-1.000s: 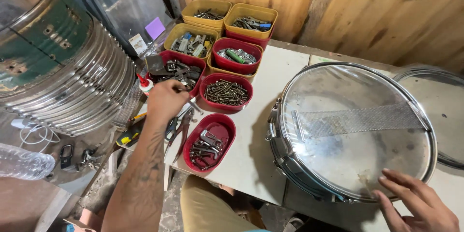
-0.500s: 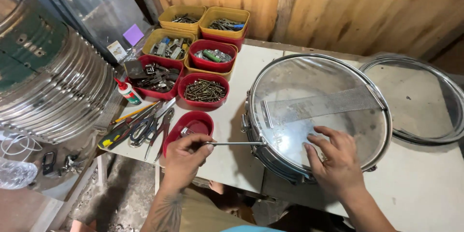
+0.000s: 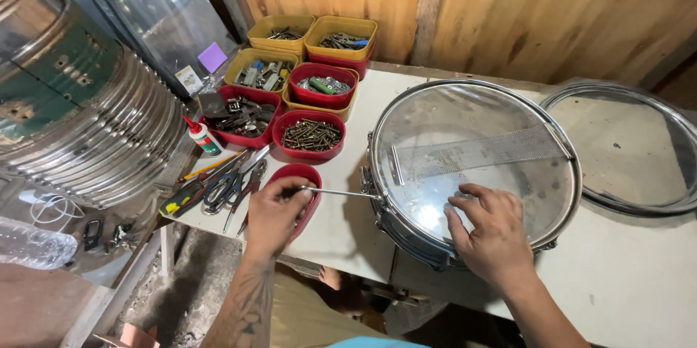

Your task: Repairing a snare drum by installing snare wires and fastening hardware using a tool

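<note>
Sideways, rod (thin) leaves left grip.

A wall of warm wooden planks rises behind the white bench; grey concrete floor shows below its left edge, in soft, even light.

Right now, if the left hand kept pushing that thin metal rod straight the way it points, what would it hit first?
The left hand holds the rod pointing right, its tip already at the rim of the drum. It would likely meet the drum's side first, though depth is hard to judge.
</note>
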